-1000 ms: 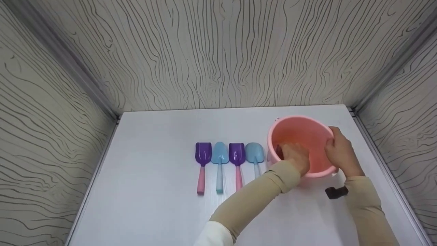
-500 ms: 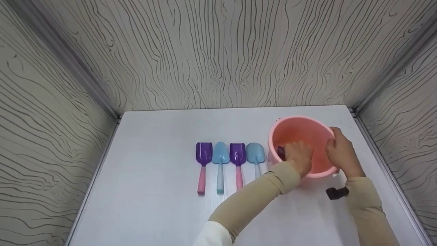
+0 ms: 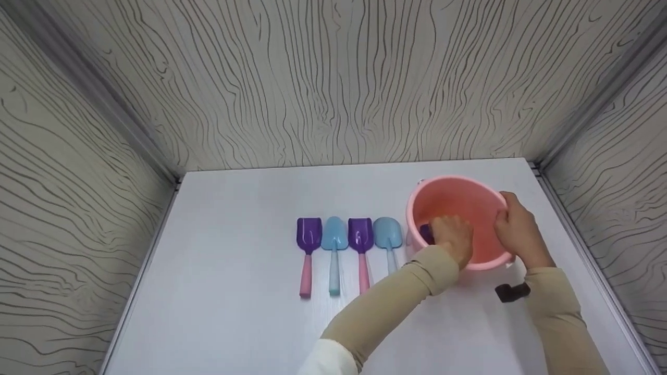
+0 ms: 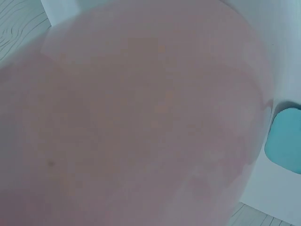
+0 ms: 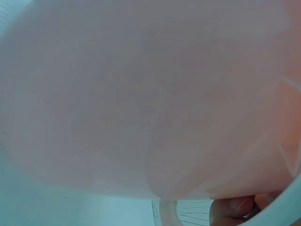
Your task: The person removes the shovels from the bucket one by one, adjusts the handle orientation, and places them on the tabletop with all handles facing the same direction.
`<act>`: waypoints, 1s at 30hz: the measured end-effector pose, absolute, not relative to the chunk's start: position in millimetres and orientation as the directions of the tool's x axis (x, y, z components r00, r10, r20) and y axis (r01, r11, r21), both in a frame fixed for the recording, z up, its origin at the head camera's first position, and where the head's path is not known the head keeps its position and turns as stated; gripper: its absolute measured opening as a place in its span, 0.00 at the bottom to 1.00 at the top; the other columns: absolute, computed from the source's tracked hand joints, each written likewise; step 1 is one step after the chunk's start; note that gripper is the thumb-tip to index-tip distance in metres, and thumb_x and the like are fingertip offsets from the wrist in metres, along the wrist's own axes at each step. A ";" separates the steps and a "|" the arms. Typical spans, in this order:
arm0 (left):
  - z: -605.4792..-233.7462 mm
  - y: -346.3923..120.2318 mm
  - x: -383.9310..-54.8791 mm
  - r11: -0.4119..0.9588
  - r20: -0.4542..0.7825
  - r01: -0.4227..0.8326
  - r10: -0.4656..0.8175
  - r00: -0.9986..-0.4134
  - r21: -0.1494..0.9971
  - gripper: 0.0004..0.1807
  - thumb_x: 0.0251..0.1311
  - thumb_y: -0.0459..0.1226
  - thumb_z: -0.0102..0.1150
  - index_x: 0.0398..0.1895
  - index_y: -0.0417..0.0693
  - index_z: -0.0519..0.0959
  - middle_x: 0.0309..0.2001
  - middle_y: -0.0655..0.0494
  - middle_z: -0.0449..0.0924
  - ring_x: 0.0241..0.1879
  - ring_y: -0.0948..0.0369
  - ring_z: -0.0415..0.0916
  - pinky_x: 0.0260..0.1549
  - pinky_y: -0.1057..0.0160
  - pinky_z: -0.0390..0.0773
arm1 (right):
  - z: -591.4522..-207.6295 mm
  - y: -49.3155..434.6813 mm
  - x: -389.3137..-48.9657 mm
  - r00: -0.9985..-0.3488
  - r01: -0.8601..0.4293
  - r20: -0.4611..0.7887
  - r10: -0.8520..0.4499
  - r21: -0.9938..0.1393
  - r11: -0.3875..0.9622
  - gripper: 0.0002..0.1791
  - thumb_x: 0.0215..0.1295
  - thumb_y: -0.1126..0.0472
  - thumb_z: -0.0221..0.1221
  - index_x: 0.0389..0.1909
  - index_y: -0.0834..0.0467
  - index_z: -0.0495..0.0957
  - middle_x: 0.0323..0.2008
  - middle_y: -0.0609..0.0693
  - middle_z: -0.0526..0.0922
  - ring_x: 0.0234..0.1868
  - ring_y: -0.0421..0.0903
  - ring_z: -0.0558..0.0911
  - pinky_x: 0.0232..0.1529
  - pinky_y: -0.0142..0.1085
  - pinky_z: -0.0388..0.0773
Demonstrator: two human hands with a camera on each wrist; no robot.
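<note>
A pink bucket (image 3: 482, 219) stands at the right of the white table, its mouth tipped toward me. My left hand (image 3: 453, 237) reaches inside it with fingers curled. Beside those fingers shows a dark purple piece (image 3: 426, 233), mostly hidden; its kind does not show. My right hand (image 3: 521, 229) grips the bucket's right rim, thumb inside. In both wrist views the wall of the pink bucket (image 4: 141, 113) fills most of the picture. Left of the bucket lie two purple toy shovels (image 3: 309, 233) with pink handles and two light-blue shovels (image 3: 334, 234) in a row.
The white table (image 3: 224, 271) backs onto a wood-grain panel (image 3: 333, 94), with similar panels at both sides. My left sleeve (image 3: 385, 302) crosses over the handle ends of the right-hand shovels. A black device (image 3: 511, 292) sticks out from my right wrist.
My left hand shifts only slightly inside the bucket, and the purple piece beside it changes its angle a little. The right hand stays on the rim; the shovels lie as before.
</note>
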State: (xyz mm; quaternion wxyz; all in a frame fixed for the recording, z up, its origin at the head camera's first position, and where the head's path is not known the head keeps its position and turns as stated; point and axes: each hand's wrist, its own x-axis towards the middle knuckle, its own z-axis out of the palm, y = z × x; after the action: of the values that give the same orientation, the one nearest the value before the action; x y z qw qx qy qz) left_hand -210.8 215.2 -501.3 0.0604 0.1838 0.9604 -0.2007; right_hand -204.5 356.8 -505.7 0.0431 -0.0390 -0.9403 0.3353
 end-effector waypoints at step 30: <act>-479.6 177.9 -212.9 0.871 -0.064 0.428 0.425 -0.903 -0.241 0.12 0.70 0.57 0.65 0.50 0.67 0.84 0.26 0.67 0.81 0.21 0.64 0.82 0.21 0.66 0.82 | -505.5 354.4 -202.0 -0.992 0.053 0.055 0.111 -0.627 0.777 0.26 0.83 0.63 0.39 0.75 0.70 0.59 0.63 0.80 0.75 0.49 0.70 0.83 0.48 0.66 0.80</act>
State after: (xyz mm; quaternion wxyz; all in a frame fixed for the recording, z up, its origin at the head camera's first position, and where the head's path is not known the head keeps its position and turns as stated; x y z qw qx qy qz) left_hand -212.9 177.9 -479.6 0.0042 0.2205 0.9673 -0.1257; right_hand -202.0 354.4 -505.5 0.0444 -0.0435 -0.9416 0.3310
